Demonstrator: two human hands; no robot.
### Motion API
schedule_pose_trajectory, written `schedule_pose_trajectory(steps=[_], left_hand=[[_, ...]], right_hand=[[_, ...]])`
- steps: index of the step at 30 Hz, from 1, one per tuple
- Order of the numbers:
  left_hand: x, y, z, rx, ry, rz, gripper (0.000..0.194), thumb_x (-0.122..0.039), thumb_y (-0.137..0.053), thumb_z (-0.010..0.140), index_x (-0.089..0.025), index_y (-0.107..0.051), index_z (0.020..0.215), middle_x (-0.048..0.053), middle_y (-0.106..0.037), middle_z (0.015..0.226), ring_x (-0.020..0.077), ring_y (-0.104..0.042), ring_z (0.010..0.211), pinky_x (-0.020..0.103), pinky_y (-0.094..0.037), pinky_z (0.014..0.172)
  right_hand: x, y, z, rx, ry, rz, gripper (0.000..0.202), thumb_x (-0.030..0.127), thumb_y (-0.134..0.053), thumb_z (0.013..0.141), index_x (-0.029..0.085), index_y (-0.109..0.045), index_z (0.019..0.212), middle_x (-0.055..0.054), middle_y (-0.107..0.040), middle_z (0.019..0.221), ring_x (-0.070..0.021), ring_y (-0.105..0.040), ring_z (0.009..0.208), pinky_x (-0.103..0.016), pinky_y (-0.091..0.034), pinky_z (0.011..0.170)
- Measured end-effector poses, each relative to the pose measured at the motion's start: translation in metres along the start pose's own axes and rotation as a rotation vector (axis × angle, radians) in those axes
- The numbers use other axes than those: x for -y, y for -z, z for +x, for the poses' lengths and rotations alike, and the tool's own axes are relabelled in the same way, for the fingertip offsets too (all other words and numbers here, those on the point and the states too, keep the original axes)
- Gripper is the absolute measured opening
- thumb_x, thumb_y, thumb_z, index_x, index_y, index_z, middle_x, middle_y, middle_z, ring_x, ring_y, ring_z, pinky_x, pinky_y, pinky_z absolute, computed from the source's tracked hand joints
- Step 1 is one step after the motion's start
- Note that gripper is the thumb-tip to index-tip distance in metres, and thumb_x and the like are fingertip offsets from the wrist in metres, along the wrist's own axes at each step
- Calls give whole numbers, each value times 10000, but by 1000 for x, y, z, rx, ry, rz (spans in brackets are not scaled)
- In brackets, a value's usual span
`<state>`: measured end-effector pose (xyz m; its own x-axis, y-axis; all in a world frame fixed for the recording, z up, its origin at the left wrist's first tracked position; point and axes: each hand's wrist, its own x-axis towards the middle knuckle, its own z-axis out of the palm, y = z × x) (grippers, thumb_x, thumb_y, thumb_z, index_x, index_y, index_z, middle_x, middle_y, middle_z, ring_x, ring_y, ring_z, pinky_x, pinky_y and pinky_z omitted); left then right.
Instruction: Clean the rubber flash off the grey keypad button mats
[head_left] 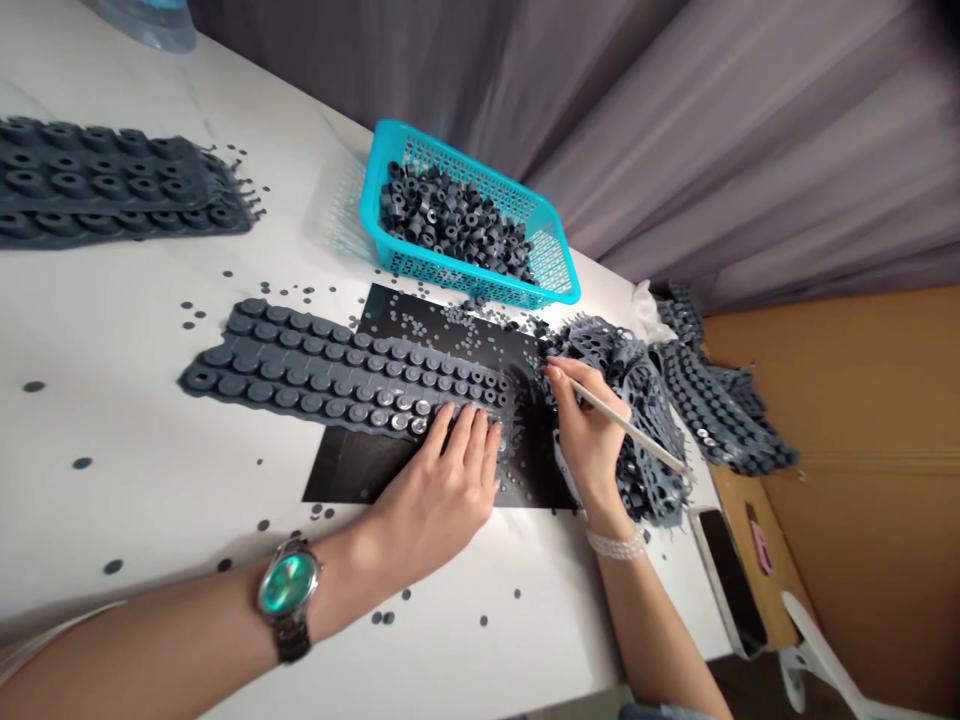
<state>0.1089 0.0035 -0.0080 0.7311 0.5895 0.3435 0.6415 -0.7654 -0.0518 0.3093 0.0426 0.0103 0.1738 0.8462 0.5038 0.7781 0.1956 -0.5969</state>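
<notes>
A dark grey moulded rubber sheet [300, 365] with rows of round raised studs lies partly on a black mat [360, 468]. My left hand [442, 485] rests flat on the sheet's near right part, fingers stretched out side by side. Right of the sheet, my right hand [589, 430] is closed around a thin white pen-like stick [641, 437], held like a pencil. The stick's working tip is hidden by the fingers. Behind and beside this hand is a heap of grey rubber webbing scraps [660, 410], perforated with holes.
A turquoise basket [375, 185] of small grey rubber rings stands behind the mat. More studded sheets [112, 180] are stacked at the left. Small round discs are scattered over the white table [187, 480]. A phone [727, 580] and a pink cutter [761, 545] lie at the right.
</notes>
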Motion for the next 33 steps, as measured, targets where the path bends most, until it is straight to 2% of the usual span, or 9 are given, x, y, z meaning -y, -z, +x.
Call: schedule_pose_trajectory(steps=[7,12,17,21,24,28,30,33], left_hand=[[0,1,-1,22,13,-46,481,-265,-476,963,6,-539,1356,255,-568,1361,354,-535,1287,528,-356,1113],[1,1,0,7,2,-10,474,-266,-448,973,7,-549,1347,252,-583,1345,361,-547,1272,526,-387,1092],[0,1,0,7,-5,1,476,-271,-445,972,7,-554,1342,245,-593,1336,363,-553,1264,522,-399,1086],[0,1,0,1,-1,4,474,-273,-444,973,5,-557,1341,243,-595,1334,360,-554,1263,517,-397,1090],[0,0,0,1,-1,12,472,-275,-443,974,-1,-560,1340,238,-596,1336,354,-557,1261,516,-393,1093],[0,0,0,17,3,26,478,-279,-447,971,-8,-552,1349,233,-591,1346,350,-549,1272,517,-388,1098],[0,0,0,21,2,27,481,-283,-448,970,-7,-550,1351,232,-590,1347,350,-544,1277,515,-388,1100],[0,1,0,18,5,27,476,-280,-447,972,-7,-555,1346,232,-591,1344,348,-550,1272,513,-392,1097]], right_hand=[[3,1,1,6,-99,59,217,390,-629,904,226,-751,977,-52,-767,1012,-224,-725,941,-432,-580,915],[-1,0,2,-10,-7,80,175,354,-631,906,220,-742,914,-57,-757,1036,-229,-705,1018,-467,-555,970],[-2,1,1,-9,1,60,147,305,-621,917,222,-738,945,-54,-755,993,-213,-708,979,-445,-563,947],[-1,1,1,-7,44,91,135,279,-618,919,224,-738,946,-55,-747,1029,-228,-670,1100,-474,-522,1013],[0,2,1,-6,49,38,136,282,-611,923,235,-735,952,-50,-748,996,-232,-668,1094,-481,-537,980],[1,4,1,-2,97,-29,127,272,-613,920,223,-730,925,-67,-727,1135,-256,-538,1304,-506,-464,1074],[0,3,-1,26,51,12,144,293,-608,923,216,-728,930,-68,-720,1170,-261,-586,1255,-500,-477,1064],[1,3,-2,31,-82,16,200,361,-607,920,217,-743,949,-57,-764,1031,-253,-702,1049,-468,-534,982]])
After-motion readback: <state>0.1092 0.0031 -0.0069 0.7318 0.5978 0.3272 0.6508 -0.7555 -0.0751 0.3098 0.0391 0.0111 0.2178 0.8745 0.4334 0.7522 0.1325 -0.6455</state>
